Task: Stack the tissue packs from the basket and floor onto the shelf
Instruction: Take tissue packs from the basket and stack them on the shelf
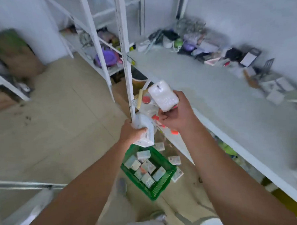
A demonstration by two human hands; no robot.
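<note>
My left hand grips a white tissue pack just above the green basket, close to a white shelf post. Higher up, my right hand holds a second white tissue pack at the near left edge of the wide white shelf. Several tissue packs lie in the basket on the floor. Loose packs lie on the floor beside the basket, by the shelf's lower edge.
Mixed small items crowd the back of the shelf along the wall. A white upright post rises left of my hands. A second rack with a purple bowl stands behind. Tan tiled floor lies to the left.
</note>
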